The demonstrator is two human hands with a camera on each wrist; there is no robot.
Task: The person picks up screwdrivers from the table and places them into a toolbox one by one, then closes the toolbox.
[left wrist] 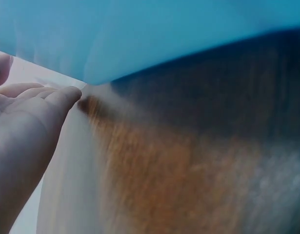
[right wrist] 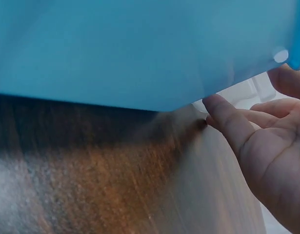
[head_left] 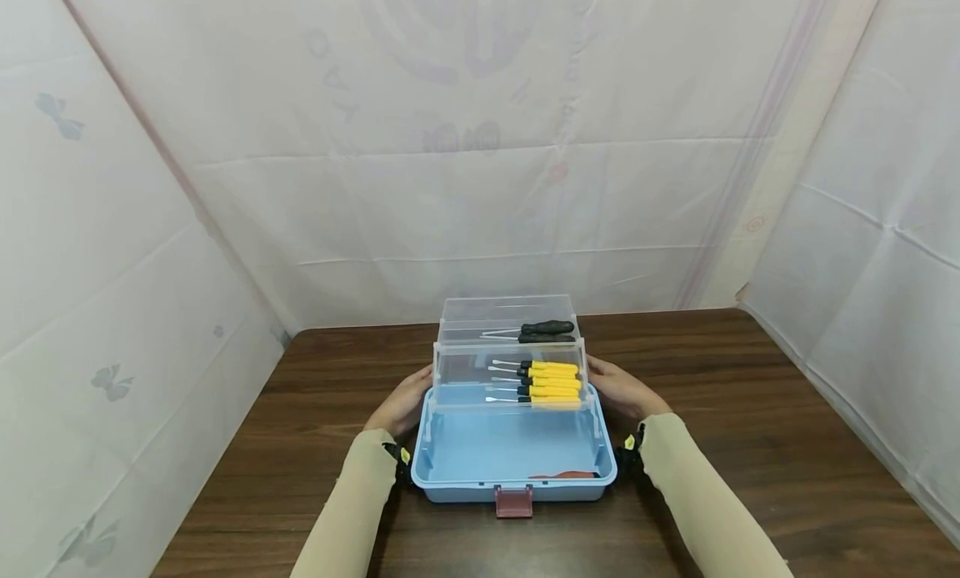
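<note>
A light blue toolbox (head_left: 510,440) stands opened out on the table, its brownish-pink latch (head_left: 513,503) hanging at the front. Several yellow-handled screwdrivers (head_left: 553,383) lie in the lower clear tray (head_left: 457,365). Two black-handled ones (head_left: 547,328) lie in the upper clear tray (head_left: 468,311). My left hand (head_left: 405,401) is at the box's left rear side; its straightened fingers (left wrist: 62,97) reach the bottom corner. At the right rear side is my right hand (head_left: 622,390), fingers (right wrist: 228,119) extended to the corner and thumb close to the wall. The clear trays partly hide the fingertips.
Inside the blue base, a red object (head_left: 570,474) lies along the front right, partly hidden by the front wall. The dark wooden table (head_left: 750,444) runs back to white sheeting (head_left: 487,203), which also hangs at both sides.
</note>
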